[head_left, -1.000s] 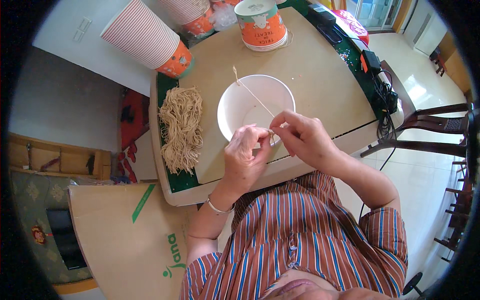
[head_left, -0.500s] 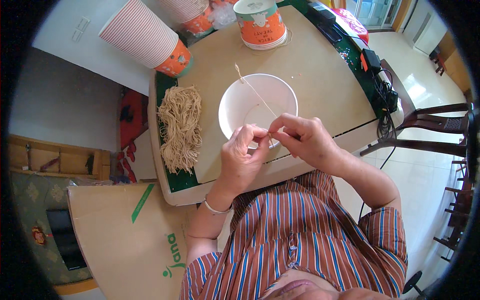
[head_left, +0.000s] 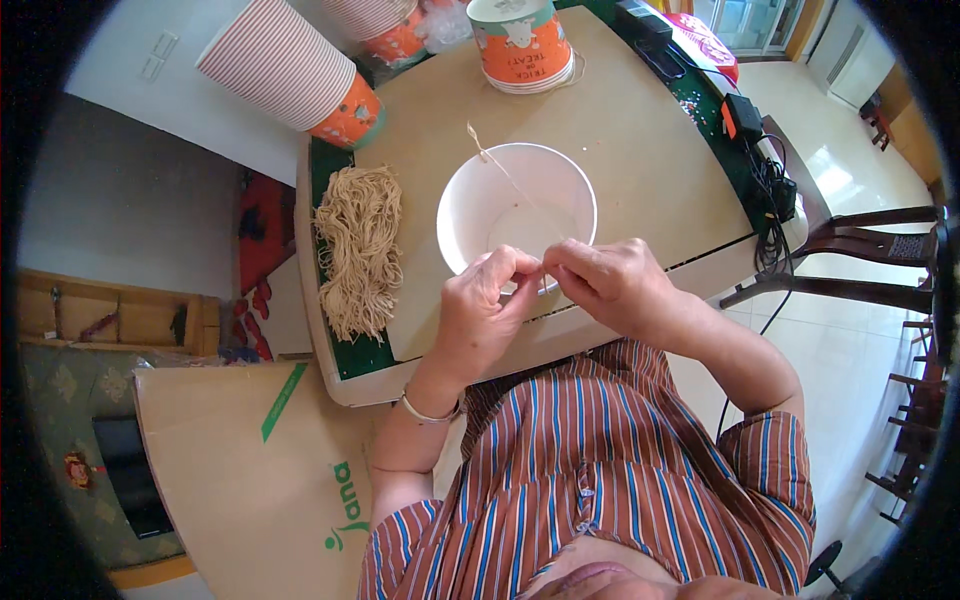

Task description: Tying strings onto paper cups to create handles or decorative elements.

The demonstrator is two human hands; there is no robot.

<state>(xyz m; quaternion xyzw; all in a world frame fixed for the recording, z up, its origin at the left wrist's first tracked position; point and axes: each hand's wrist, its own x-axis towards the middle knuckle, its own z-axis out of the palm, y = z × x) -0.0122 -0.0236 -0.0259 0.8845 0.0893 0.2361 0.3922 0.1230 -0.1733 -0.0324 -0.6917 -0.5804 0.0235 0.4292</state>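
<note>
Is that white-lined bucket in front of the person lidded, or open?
Open: looking down into the bucket, you see its white inner wall and round bottom, and no lid covers the rim.

The counter (head_left: pixel 715 270) has a tan board (head_left: pixel 640 150) over a green top (head_left: pixel 360 358). Just past the hands (head_left: pixel 615 290) stands a white tub (head_left: pixel 472 215), and a bunch of tan strings (head_left: pixel 360 250) lies to their left. Farther off are an orange tub (head_left: pixel 525 58) and, to the left, a leaning stack of cups (head_left: pixel 290 75); black cords (head_left: pixel 770 190) sit to the right.
</note>
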